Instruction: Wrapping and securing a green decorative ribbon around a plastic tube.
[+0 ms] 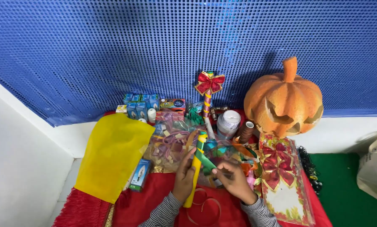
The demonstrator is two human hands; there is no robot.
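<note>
A big blue wall full of tiny dots stands behind the table. The red cloth covers the table. At the far right of the cloth sits the orange pumpkin with a cut-out face. This pumpkin is the landmark here. Far to the left of the pumpkin lies a big yellow sheet, and a small blue box rests just by its lower edge. Right below the pumpkin lies a flat pack of red bows. To the left of the pumpkin and close to the wall stands a striped stick with a red bow on top. A row of small blue boxes sits further left than the stick. Just left of the pumpkin stand a white roll and a brown spool. Below and to the left of the pumpkin, a yellow and green stick stands almost upright. The left hand is wrapped around its yellow part. The right hand is just beside it, on the pumpkin side. Its fingers pinch the end of a green piece that pokes out from the stick. Both hands are close together with the stick between them. A thin looped ribbon lies on the cloth under the hands.
</note>
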